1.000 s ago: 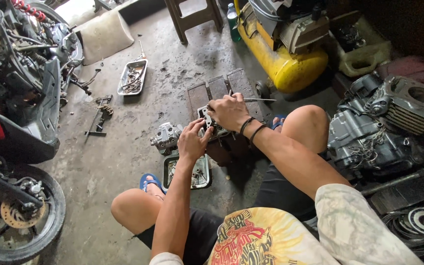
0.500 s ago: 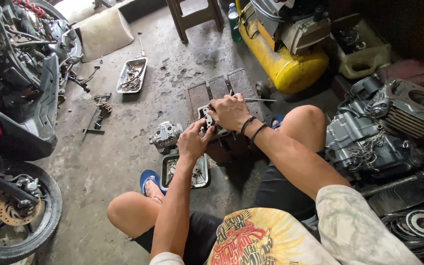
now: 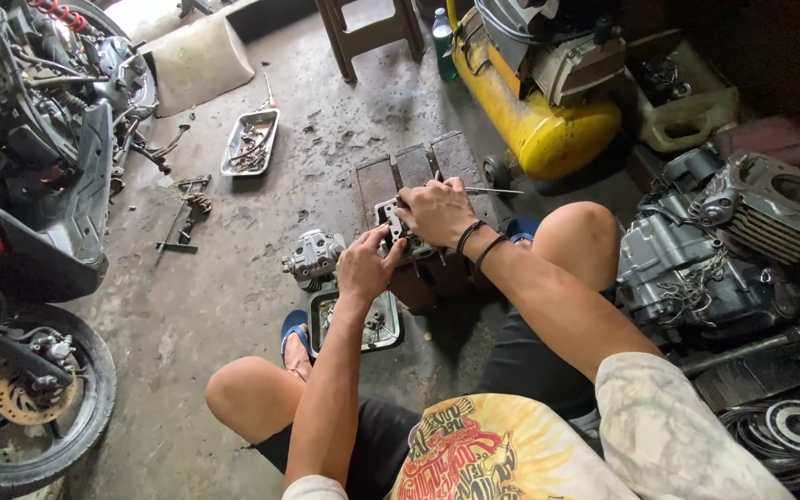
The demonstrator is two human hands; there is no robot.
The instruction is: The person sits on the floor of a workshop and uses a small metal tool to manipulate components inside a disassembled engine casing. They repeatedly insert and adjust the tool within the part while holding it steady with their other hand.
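Note:
I sit on a concrete floor with both arms stretched forward. My left hand (image 3: pixel 368 267) grips the near side of a grey metal engine part (image 3: pixel 391 218) that rests on a dark block between my knees. My right hand (image 3: pixel 433 211) lies over the top of the same part, with dark bands on its wrist. A thin metal rod (image 3: pixel 494 191) pokes out to the right from under the right hand. Another grey engine piece (image 3: pixel 312 256) lies just left of the left hand. Below it stands a small metal tray (image 3: pixel 387 326) with small parts.
A yellow compressor tank (image 3: pixel 539 125) stands ahead on the right. An engine block (image 3: pixel 715 245) sits by my right knee. A motorcycle with its front wheel (image 3: pixel 30 398) fills the left. A tray of small parts (image 3: pixel 250 141), a hand tool (image 3: pixel 182 218) and a wooden stool (image 3: pixel 368 32) lie farther off.
Both hands stay on the engine part with hardly any shift. The view has tilted slightly.

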